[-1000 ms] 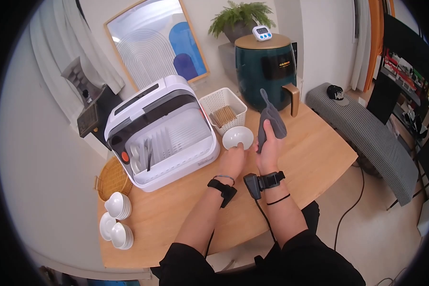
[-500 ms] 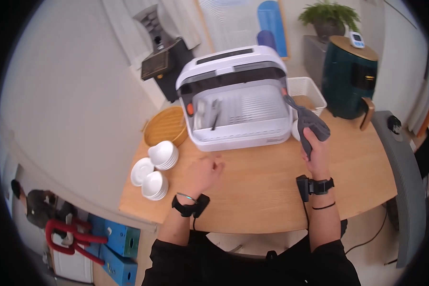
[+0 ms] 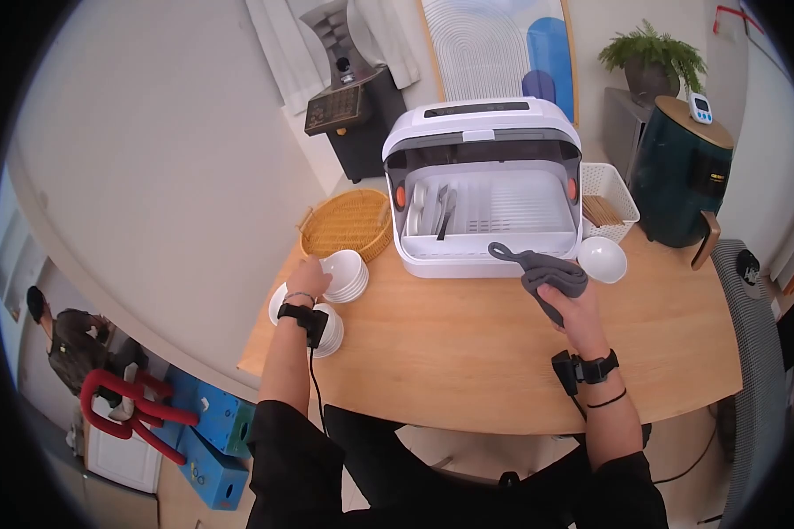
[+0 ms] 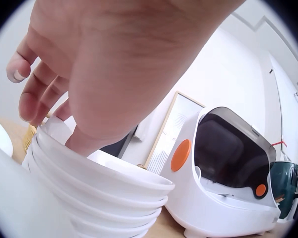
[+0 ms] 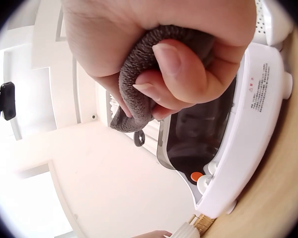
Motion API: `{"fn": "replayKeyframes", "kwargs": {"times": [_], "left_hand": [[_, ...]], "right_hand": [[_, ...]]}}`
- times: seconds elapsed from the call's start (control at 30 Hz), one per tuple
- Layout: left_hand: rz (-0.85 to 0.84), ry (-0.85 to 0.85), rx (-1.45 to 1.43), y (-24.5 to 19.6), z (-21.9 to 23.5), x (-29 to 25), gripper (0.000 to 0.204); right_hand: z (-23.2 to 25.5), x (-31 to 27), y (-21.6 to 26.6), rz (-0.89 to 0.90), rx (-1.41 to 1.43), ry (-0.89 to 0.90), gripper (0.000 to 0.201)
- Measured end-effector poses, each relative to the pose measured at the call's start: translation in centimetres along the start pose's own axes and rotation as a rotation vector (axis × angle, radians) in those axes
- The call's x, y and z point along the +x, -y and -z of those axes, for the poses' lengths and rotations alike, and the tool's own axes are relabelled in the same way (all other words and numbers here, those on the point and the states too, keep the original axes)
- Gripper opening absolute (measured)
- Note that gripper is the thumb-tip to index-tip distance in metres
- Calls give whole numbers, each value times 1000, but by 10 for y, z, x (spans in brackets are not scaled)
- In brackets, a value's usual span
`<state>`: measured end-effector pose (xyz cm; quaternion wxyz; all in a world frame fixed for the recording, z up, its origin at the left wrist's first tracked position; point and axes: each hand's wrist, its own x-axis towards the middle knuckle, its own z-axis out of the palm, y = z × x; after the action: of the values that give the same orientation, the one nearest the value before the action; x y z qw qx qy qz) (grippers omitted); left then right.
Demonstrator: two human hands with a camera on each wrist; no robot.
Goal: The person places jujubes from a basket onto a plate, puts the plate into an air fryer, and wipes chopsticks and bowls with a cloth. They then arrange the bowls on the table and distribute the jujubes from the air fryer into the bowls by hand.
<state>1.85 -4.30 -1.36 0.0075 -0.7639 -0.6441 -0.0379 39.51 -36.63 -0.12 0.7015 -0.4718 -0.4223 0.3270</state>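
Observation:
My left hand (image 3: pixel 309 280) is at the stack of white bowls (image 3: pixel 348 280) on the table's left side. In the left wrist view its thumb dips inside the top bowl (image 4: pixel 104 171), with the index finger at the rim, pinching it; the other fingers hang loosely beyond. A second bowl stack (image 3: pixel 329 335) and a white dish (image 3: pixel 278 304), partly hidden by the hand, are beside it. My right hand (image 3: pixel 580 319) grips a folded grey cloth (image 3: pixel 556 275) with a hanging loop, raised over the table. A single white bowl (image 3: pixel 602 259) stands just beyond that hand.
A white dish-drying cabinet (image 3: pixel 485 256) with its lid up holds utensils and small dishes. Right of it are a white basket (image 3: pixel 622 198) with wooden pieces and a green air fryer (image 3: pixel 684 181). A round wicker tray (image 3: pixel 348 225) lies behind the bowls. Another person (image 3: pixel 79 344) sits far left.
My left hand has left the single bowl by the basket and travelled left to the stacked bowls. The right hand keeps hold of the grey cloth. The head view has swung left.

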Motion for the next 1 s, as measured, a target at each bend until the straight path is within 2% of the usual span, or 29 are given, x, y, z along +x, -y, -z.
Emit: {"fn": "replayKeyframes", "kwargs": {"times": [0.17,0.2,0.27,0.33,0.37,0.43,0.47,0.5,0.57,0.6,0.67,0.77,0.93,1.0], "left_hand": [[18,-33,19,1,-2,3,46],[-6,-90,0,4,-2,3,43],[-38,-146,-14,15,-2,8,39],[-74,-225,-199,11,5,10,30],[-88,-221,-195,8,6,11,30],[31,-61,-373,-35,56,-32,25],[-115,-245,-231,-24,38,-19,18],[-128,-240,-231,-34,41,-25,18],[-263,-370,-355,-71,67,-57,14],[-276,-368,-363,-92,80,-75,14],[-445,-396,-533,-137,99,-112,13],[-693,-493,-721,-194,98,-142,15],[-796,-500,-823,-267,92,-164,24],[-885,-523,-889,-283,87,-172,37]], "right_hand": [[1,2,-3,-51,38,-24,29],[0,3,-2,-51,42,-30,29],[-2,3,0,-64,104,47,29],[0,5,-12,-33,81,40,29],[1,6,-18,-1,55,42,29],[3,7,-21,-32,66,39,30],[3,7,-21,-61,76,52,30],[2,6,-20,-62,74,39,30],[1,4,-13,-83,69,53,27],[1,3,-8,-79,61,41,27],[1,-1,1,-274,172,5,25],[5,3,-14,-248,296,-54,26],[13,8,-29,-208,417,-80,32],[14,8,-29,-213,456,-97,36]]}}
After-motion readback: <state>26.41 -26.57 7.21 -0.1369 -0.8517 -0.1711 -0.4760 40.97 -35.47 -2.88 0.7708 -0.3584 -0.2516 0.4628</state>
